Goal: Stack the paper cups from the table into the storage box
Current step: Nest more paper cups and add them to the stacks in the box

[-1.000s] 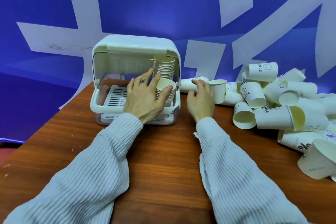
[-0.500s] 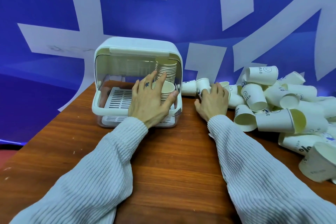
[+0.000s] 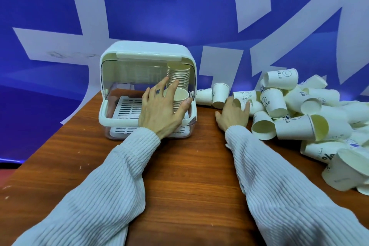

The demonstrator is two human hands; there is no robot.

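A: Since half a second ago, left hand [image 3: 161,111] unchanged, grip clamped on the short cup stack [image 3: 180,100] inside the storage box [image 3: 147,52], centre-left; right hand [image 3: 232,115] has shifted rightward into the loose cups [image 3: 295,129].

B: Right grip?

A: Fingers apart, touching one cup; next pickup likely. Legible: "HELLO" on upper-right cup [image 3: 280,79]. Counter [image 3: 185,175] otherwise unmarked.

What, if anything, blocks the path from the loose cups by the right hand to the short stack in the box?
Nothing visible. The right hand reaches the loose cups; the storage box front is open, and the left hand steadies the short stack from its left.
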